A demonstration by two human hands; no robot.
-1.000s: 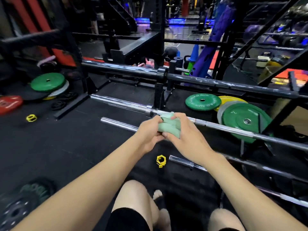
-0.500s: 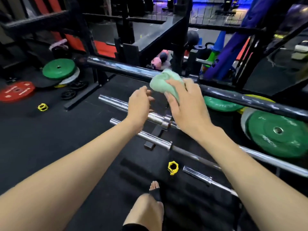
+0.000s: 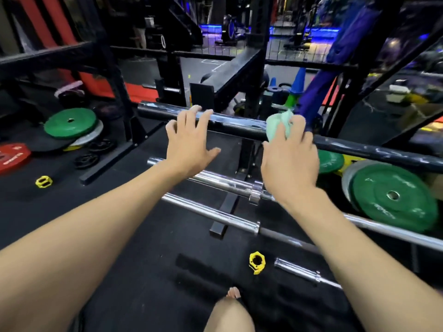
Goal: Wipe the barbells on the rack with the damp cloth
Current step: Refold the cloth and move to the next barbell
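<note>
Right hand (image 3: 290,161) is up on the top barbell (image 3: 230,124), fingers curled round the damp cloth (image 3: 278,127), pressing it onto the dark bar just R of the rack upright (image 3: 247,149). Left hand (image 3: 188,144) is spread wide, fingers straight and apart, holding nothing; fingertips look to be at the bar's shiny sleeve, tho contact vs. just above I can't tell. Cloth is pale green, bunched, soft; it should mould round the shaft w/ no fuss, and being damp it'll likely grip rather than skid. The bar is the opposite: long, rigid steel, heavy by the look of it, lying across the rack, so probably no need to lift, just steady it. Smooth sleeve looks slick & may spin under a palm, so my guess is the better bracing spot is the shaft nearer the upright. Two chrome barbells sit lower: middle barbell (image 3: 227,185) and lower barbell (image 3: 215,215), both reachable, both still to be done as far as I can judge. Yellow collar (image 3: 257,262) is on the mat below, green plate (image 3: 395,197) leaning at R, near the bar ends; worth watching the elbow there.
</note>
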